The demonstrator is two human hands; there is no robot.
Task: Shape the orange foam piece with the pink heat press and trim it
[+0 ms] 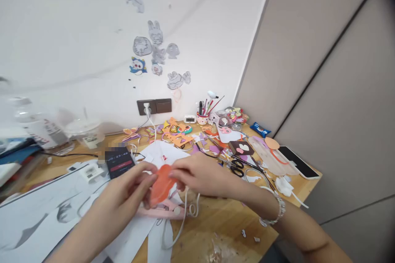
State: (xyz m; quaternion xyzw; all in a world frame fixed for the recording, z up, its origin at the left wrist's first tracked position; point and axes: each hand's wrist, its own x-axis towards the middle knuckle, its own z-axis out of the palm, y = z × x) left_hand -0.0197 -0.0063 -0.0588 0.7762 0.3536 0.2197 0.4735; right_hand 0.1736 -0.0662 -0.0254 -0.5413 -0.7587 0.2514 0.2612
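Between my two hands is a flat orange cutout [162, 184] with a wavy edge; whether it is paper or foam I cannot tell. My left hand [131, 191] pinches its left side between thumb and fingers. On the upper right edge, my right hand [194, 172] has its fingertips closed on the same piece. Just below the cutout lies a pink plastic tool [166, 212], partly hidden, with a white cable [184, 218] beside it. White paper sheets [129, 234] lie under my left forearm.
A phone showing a timer [119, 162] lies behind my left hand. Black-handled scissors [237, 167], colored scraps [212, 148] and a pen cup [203, 118] are to the right. A bottle [43, 127] and a lidded cup [88, 133] stand at the back left. A white phone [299, 162] lies near the right edge.
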